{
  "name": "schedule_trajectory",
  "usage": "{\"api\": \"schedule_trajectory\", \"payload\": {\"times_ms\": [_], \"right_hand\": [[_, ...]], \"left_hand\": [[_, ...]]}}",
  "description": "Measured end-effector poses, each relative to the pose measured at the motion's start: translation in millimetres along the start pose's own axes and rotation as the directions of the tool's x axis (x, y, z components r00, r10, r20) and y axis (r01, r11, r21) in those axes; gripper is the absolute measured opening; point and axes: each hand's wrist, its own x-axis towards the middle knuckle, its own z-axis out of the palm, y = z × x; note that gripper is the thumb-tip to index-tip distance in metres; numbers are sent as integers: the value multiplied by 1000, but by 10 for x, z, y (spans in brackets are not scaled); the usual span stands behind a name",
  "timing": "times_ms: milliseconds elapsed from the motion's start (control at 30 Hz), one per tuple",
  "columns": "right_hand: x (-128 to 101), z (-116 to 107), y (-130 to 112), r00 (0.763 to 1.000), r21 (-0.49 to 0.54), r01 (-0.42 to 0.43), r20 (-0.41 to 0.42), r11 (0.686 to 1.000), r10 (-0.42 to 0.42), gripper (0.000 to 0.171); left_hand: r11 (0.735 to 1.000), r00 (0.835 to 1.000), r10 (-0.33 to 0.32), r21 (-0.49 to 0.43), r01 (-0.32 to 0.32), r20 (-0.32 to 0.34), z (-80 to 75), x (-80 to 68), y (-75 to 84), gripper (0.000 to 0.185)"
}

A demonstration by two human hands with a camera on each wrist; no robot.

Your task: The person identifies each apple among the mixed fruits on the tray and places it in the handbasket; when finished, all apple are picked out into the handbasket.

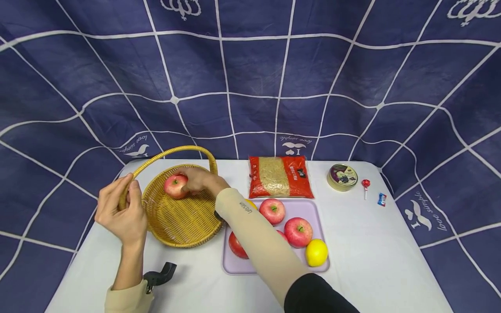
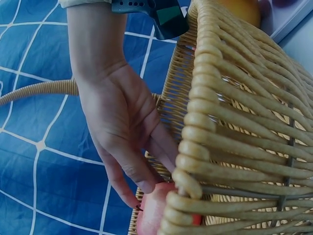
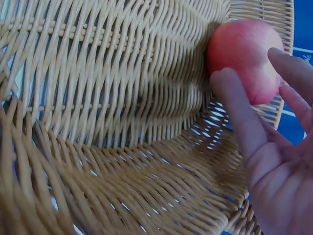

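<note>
A yellow woven basket [image 1: 184, 221] stands at the left of the table. My left hand [image 1: 123, 208] grips its arched handle [image 1: 184, 148] on the near left side. Inside the basket, a red apple [image 1: 175, 187] lies against the far wall. My right hand [image 1: 197, 179] reaches into the basket, its fingers spread loosely at the apple's top and side. In the right wrist view the thumb tip and fingertips overlap the apple [image 3: 244, 58], most of which shows beyond them. The left wrist view shows the right hand [image 2: 122, 112] coming over the basket rim [image 2: 195, 98] to the apple [image 2: 156, 210].
Right of the basket lies a lilac tray [image 1: 274, 271] with several apples [image 1: 298, 232] and a lemon [image 1: 316, 252], partly under the right sleeve. Behind it are a red grain bag [image 1: 279, 177], a round tin [image 1: 342, 177], a lollipop [image 1: 365, 184] and a small blue packet [image 1: 382, 199].
</note>
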Motion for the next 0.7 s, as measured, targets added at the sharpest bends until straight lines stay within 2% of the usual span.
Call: {"api": "schedule_trajectory", "payload": {"times_ms": [167,367,567,700], "right_hand": [[-17,-61,-3,999,-117,28,-21,993,-31,65],[-86,-167,1,992,-315,105,-27,943,-120,63],[-270,-283,-34,984,-328,178,27,928,-179,63],[-474,-373,-22,966,-298,256,56,920,-250,61]], "left_hand": [[1000,1000,0,0,0,-2,-6,5,-2,11],[1000,1000,5,11,-5,-1,-1,6,-1,11],[1000,1000,0,-3,0,-7,-6,11,9,11],[1000,1000,-1,11,1,5,-8,8,11,11]]}}
